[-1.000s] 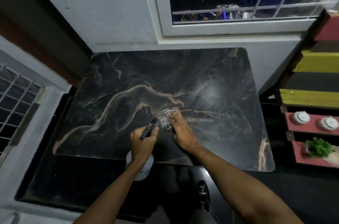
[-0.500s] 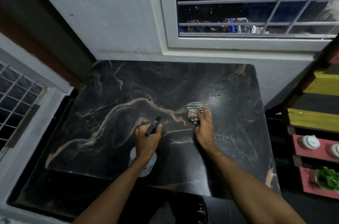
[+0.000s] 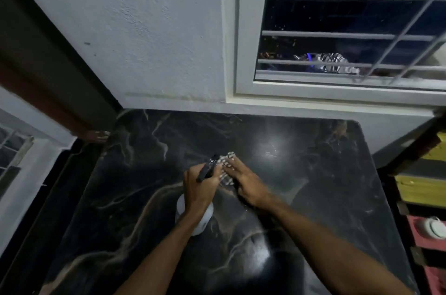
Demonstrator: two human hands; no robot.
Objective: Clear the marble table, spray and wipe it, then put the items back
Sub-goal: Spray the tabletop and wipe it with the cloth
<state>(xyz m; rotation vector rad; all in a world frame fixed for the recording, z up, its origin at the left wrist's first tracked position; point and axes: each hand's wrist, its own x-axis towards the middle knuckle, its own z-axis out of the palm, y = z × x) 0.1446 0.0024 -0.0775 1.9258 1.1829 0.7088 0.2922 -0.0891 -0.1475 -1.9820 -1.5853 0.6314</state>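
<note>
Cloth (image 3: 225,170) under your flat, open right hand (image 3: 246,184) is now back left, beside the spray bottle (image 3: 201,216) gripped in your left hand (image 3: 199,189); wiping of the cleared marble surface (image 3: 313,198) continues.

Dim indoor light is falling from overhead, throwing two soft glare patches on the dark polished surface (image 3: 154,227), one far right of centre and one near. Motion blur is softening everything, and the wide lens is bending the window (image 3: 243,29) frame and wall edges.
</note>
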